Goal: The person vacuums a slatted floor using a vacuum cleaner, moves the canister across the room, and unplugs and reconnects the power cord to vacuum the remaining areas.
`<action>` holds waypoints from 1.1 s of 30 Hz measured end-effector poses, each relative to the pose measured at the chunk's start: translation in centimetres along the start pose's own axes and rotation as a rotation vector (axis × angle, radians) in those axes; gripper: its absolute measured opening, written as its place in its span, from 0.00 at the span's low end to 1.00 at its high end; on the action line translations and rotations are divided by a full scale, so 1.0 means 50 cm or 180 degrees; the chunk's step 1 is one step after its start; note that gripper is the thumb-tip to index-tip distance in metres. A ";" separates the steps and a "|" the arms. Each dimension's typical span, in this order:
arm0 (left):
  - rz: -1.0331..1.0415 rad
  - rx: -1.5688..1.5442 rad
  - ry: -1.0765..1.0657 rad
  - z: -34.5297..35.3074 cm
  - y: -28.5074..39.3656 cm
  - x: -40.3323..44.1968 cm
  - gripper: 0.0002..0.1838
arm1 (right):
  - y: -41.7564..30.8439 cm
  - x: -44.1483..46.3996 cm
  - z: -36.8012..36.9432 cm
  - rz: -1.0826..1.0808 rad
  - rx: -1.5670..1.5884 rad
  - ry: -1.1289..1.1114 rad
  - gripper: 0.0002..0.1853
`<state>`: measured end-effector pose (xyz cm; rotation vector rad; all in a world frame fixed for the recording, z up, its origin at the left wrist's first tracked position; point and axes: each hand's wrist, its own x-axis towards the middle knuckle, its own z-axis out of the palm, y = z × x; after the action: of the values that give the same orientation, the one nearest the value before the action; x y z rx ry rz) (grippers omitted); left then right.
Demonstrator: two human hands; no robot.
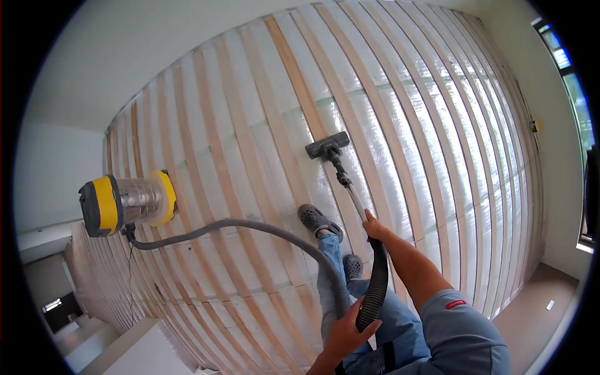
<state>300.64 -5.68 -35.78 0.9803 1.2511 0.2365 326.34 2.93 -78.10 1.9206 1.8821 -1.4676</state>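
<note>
My right hand (377, 226) is closed around the vacuum wand (357, 201), near where the wand meets the hose. Lower down, the fingers of my left hand (347, 332) wrap the ribbed grey vacuum hose (374, 294) close to my legs. At the far end of the wand, a dark floor nozzle (327, 145) rests on a wooden batten and the silvery sheeting beside it. The hose curves left to a yellow and black canister vacuum (128, 203) with a clear tank.
Long wooden battens (400, 134) run in rows over shiny foil sheeting (431, 150) across the floor. My shoes (315, 219) stand among them. A thin cable (130, 275) hangs by the canister. White box-like surfaces (137, 353) are at lower left; a window (574, 94) is at right.
</note>
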 end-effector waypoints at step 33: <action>-0.0480 -0.0446 -0.1562 0.105 -0.629 -0.653 0.43 | 0.128 -1.008 0.660 0.2364 0.1129 -0.0548 0.40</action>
<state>282.98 -47.76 -36.37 0.7590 0.8396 -0.0363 323.99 -56.52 -66.66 2.1813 0.7143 -1.6676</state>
